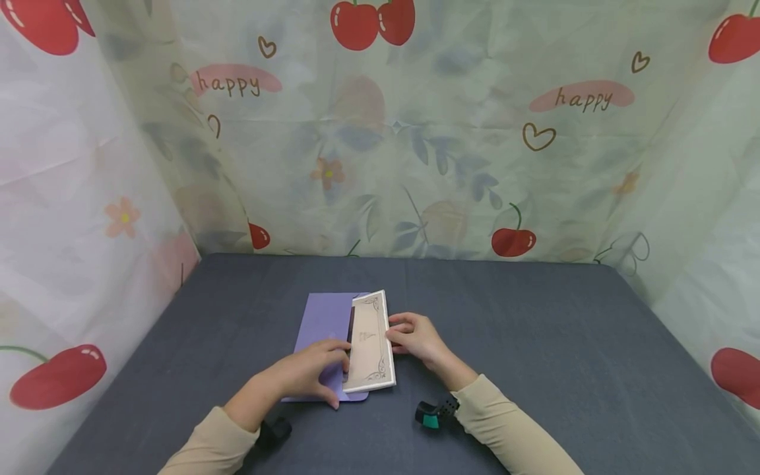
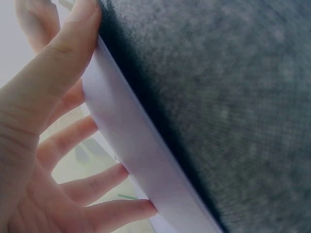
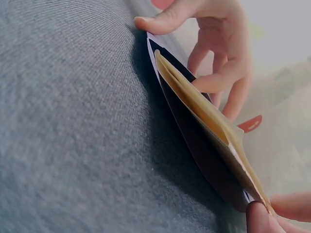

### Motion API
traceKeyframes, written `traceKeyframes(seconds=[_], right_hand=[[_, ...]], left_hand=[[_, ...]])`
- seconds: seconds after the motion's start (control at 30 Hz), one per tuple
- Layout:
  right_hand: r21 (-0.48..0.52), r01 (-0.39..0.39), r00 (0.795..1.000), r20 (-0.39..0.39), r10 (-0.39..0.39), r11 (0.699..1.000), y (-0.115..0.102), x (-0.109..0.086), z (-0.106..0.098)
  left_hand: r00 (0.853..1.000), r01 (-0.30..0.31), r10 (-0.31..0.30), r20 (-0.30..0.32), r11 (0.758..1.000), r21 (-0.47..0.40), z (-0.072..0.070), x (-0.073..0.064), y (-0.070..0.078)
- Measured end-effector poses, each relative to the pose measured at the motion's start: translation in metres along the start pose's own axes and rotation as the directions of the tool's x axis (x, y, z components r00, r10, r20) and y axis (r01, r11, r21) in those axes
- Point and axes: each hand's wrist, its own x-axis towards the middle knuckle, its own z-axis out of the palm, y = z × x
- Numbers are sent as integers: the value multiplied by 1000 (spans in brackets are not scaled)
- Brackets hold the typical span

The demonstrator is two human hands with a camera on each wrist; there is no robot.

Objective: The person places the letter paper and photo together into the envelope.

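A flat purple sleeve [image 1: 323, 323] lies on the table, with a dark inside at its right-hand opening. Partly within that opening sits a cream folded booklet [image 1: 369, 340] with ornate corner scrolls, its right side jutting out and slightly slanted. Thumb and fingers of my right hand [image 1: 418, 340] pinch the booklet's right edge. My left hand [image 1: 309, 371] rests on the sleeve, thumb at the front edge and index finger at the opening. From the right wrist view, the booklet [image 3: 214, 116] shows several folded layers. The left wrist view has spread fingers touching the sleeve [image 2: 126, 126].
Dark grey cloth covers the table [image 1: 522, 343]. Patterned curtains [image 1: 415, 132] with cherries and hearts hang behind it and at both sides. A black wrist strap with a green part [image 1: 430, 419] hangs by the right sleeve cuff.
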Motion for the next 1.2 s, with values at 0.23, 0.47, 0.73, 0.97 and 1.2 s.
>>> traceKeyframes(seconds=[0.23,0.47,0.73,0.97,1.2], right_hand=[[-25,-1,1000,9,1,1000,1,-1,4],[-6,-3,1000,8,3,1000,1,-1,10],[9,12,1000,2,-12,1000,0,-3,16],[9,59,998,-12,-59,998,0,-4,18],[22,88,996,-3,-88,996,-1,-6,20]], left_hand=[[1000,8,-8,10,1000,-1,0,1,1],[1000,3,-3,4,1000,3,1,0,0],[1000,-3,3,-2,1000,10,1,0,0],[1000,3,-3,-2,1000,6,1,0,0],[1000,15,-15,12,1000,-5,0,1,1]])
